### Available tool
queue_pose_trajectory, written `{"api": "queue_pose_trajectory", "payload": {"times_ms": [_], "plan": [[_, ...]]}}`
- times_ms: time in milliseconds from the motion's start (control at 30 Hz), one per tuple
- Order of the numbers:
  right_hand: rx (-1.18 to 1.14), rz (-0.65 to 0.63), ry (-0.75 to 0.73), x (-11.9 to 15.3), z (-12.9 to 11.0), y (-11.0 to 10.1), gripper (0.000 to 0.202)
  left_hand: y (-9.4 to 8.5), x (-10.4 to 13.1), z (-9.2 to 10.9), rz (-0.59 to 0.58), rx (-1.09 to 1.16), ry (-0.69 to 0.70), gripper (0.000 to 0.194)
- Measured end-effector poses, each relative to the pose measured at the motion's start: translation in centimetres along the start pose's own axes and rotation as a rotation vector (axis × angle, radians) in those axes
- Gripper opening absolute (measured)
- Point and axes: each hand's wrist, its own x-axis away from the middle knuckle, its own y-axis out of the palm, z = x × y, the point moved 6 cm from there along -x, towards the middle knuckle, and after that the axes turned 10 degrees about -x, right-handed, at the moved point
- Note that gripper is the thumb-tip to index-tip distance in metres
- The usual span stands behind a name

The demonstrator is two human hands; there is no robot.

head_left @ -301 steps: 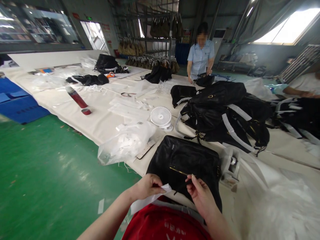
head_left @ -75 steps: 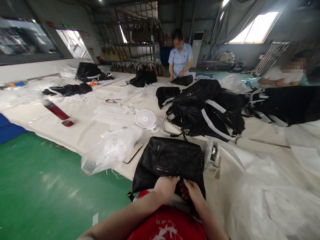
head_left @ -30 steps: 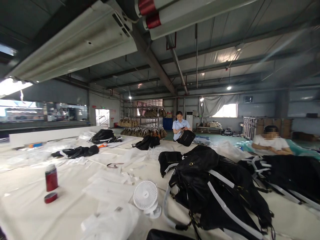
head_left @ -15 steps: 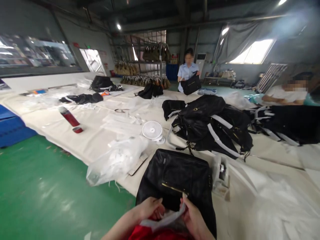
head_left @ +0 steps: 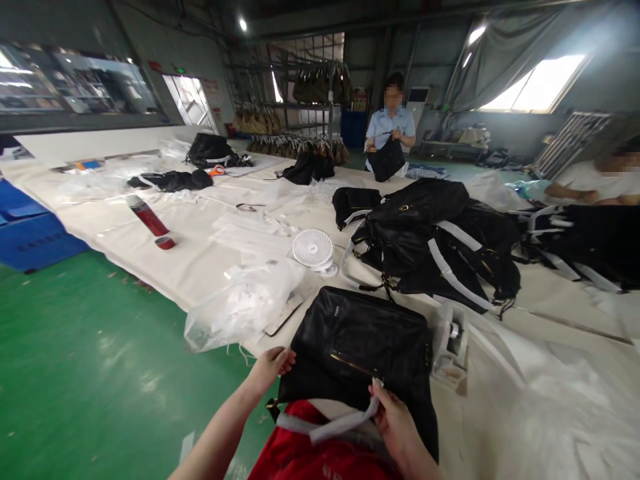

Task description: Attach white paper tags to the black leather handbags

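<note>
Cream table (head_left: 107,210) strewn with plastic and bags. Black bag pile (head_left: 420,233) heaped beyond. Single black bag (head_left: 373,333) laid at near edge. White-wrapped strap (head_left: 345,425) pinched by right hand (head_left: 396,415). Left hand (head_left: 273,368) held apart, fingers curled at single bag's left edge; grip can't be told.

Daylight blows out the window (head_left: 537,87) at upper right, hazing that corner, while the background is dim. Pale glare mottles the green floor (head_left: 115,360); edges look stretched, and the black bag (head_left: 370,327) shows little shadow detail.
</note>
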Motion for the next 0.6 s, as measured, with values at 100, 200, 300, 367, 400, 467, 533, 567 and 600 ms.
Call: {"api": "queue_pose_trajectory", "payload": {"times_ms": [100, 200, 300, 367, 400, 467, 533, 567, 600], "plan": [[-0.012, -0.093, 0.005, 0.9, -0.7, 0.8, 0.047, -1.1, -0.3, 0.0, 0.057, -0.03, 0.021, 0.066], [0.017, -0.101, -0.009, 1.7, -1.2, 1.0, 0.048, -1.4, -0.6, -0.6, 0.063, -0.063, 0.02, 0.063], [0.065, -0.008, -0.029, 1.8, -1.5, 0.5, 0.046, -1.5, -1.1, -1.5, 0.101, -0.12, 0.034, 0.06], [0.143, -0.016, -0.038, 1.8, -1.9, 0.5, 0.048, -1.8, -1.4, -1.9, 0.189, -0.195, 0.073, 0.056], [0.218, -0.041, -0.051, 1.9, -2.4, 0.5, 0.051, -1.9, -1.5, -2.1, 0.226, -0.229, 0.081, 0.054], [0.43, -0.062, -0.128, 2.3, -4.3, 0.1, 0.056, -1.6, -1.7, -2.7, 0.211, -0.257, 0.052, 0.052], [0.669, 0.03, -0.284, 3.0, -7.4, -1.3, 0.055, -0.9, -1.7, -3.4, 0.11, -0.241, -0.001, 0.053], [0.775, 0.12, -0.377, 3.5, -9.1, -2.3, 0.052, -0.6, -1.7, -3.6, 0.063, -0.232, -0.017, 0.054], [0.869, 0.216, -0.462, 3.9, -10.8, -3.4, 0.049, -0.4, -1.7, -3.7, 0.033, -0.228, -0.021, 0.055]]}}
